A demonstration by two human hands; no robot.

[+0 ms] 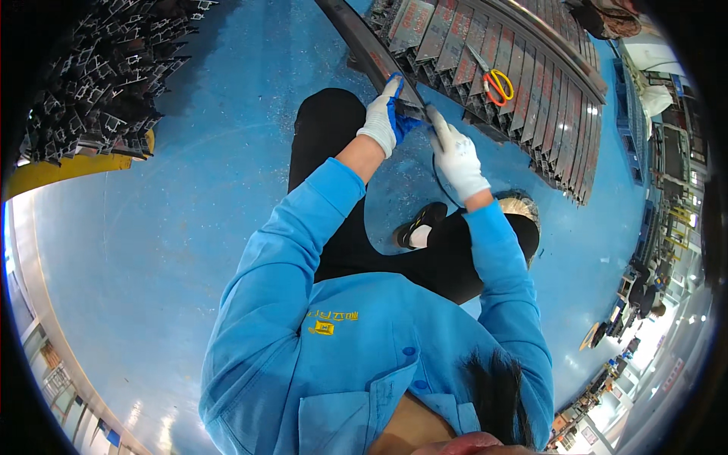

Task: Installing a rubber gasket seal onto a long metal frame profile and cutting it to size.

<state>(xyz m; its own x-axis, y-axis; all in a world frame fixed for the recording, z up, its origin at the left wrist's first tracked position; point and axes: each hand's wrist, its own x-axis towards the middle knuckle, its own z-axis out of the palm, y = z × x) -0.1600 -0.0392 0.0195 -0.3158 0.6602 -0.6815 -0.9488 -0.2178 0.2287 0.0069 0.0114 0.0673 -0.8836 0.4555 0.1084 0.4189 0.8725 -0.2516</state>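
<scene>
A long dark profile [369, 51] slants from the top edge down to a point above my knees. My left hand [381, 117], in a white glove with a blue palm, is wrapped round it close to its near end. At that end, my right hand [458, 158], also gloved, has its index finger stretched along the profile's tip and its other fingers curled. A thin black strip [440, 182] hangs in a curve beneath the right hand. Its upper end goes out of sight behind the glove, so the exact grip is hidden.
Scissors [497, 86] with red and yellow handles lie on a stack of dark profiles [542, 98] at the right. Another large pile of profiles [114, 72] rests at the far left on a yellow support [72, 173]. A blue floor [159, 258] with small scraps surrounds me.
</scene>
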